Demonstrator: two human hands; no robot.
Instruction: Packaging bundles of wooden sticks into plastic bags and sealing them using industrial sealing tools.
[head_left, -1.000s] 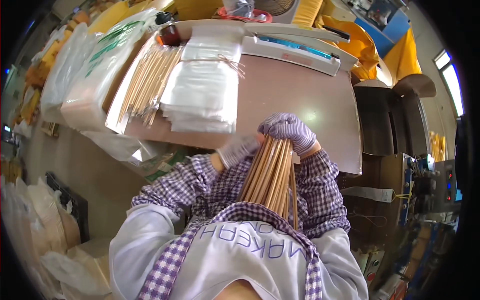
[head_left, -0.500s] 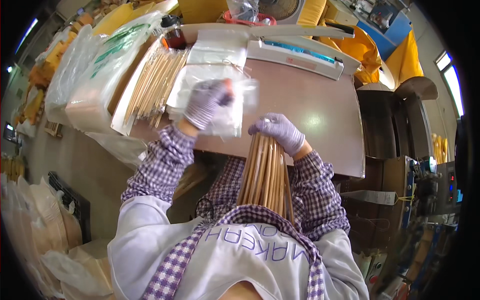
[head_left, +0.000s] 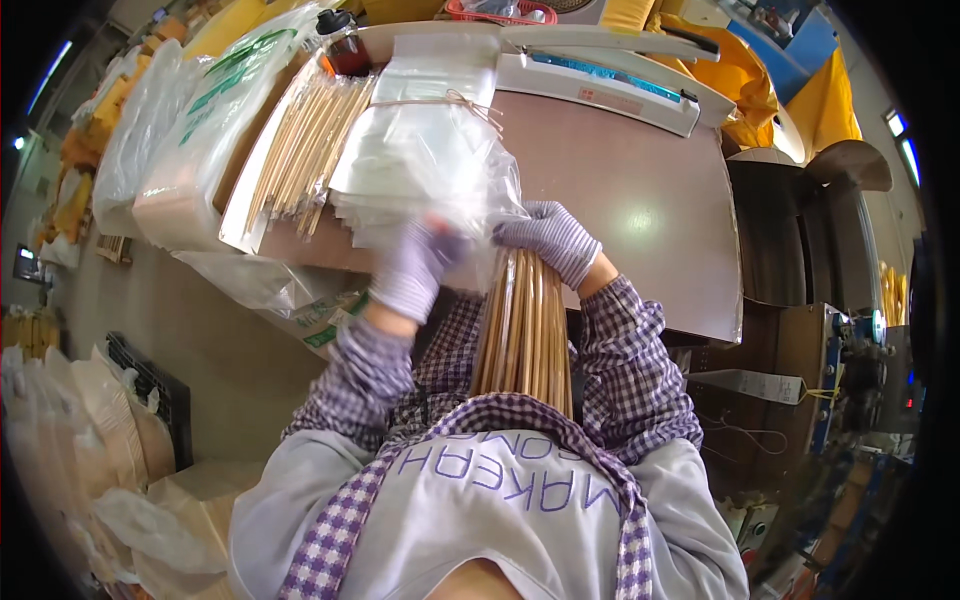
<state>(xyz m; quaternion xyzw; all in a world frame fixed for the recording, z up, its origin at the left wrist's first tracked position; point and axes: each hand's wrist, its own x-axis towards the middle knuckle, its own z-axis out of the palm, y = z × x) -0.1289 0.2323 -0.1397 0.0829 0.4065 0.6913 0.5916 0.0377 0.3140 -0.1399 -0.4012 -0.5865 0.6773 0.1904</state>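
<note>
Between my legs and under my right hand stands a bundle of thin wooden sticks (head_left: 522, 335), its lower end hidden by the apron. My right hand (head_left: 553, 240), in a striped glove, has its fingers curled at the bundle's top. Its fingertips pinch the edge of a clear plastic bag (head_left: 503, 180). My left hand (head_left: 415, 268), gloved too, with an orange-red fingertip, is smeared by motion beside that bag; its grip cannot be made out. Just beyond it lies a stack of clear plastic bags (head_left: 415, 130), tied across with a thin string.
Left of the stack, a shallow box (head_left: 236, 222) holds wrapped sticks (head_left: 308, 150), with a dark-lidded bottle (head_left: 345, 48) behind. A long white dispenser with a lever (head_left: 600, 98) lies at the table's (head_left: 650, 210) back. Large plastic packs (head_left: 215, 130) flank the left; a dark bin (head_left: 780, 235) stands right.
My left hand has come down and nearer to me from over the bag stack. A bag's edge now reaches my right fingertips, and the right hand has risen slightly.
</note>
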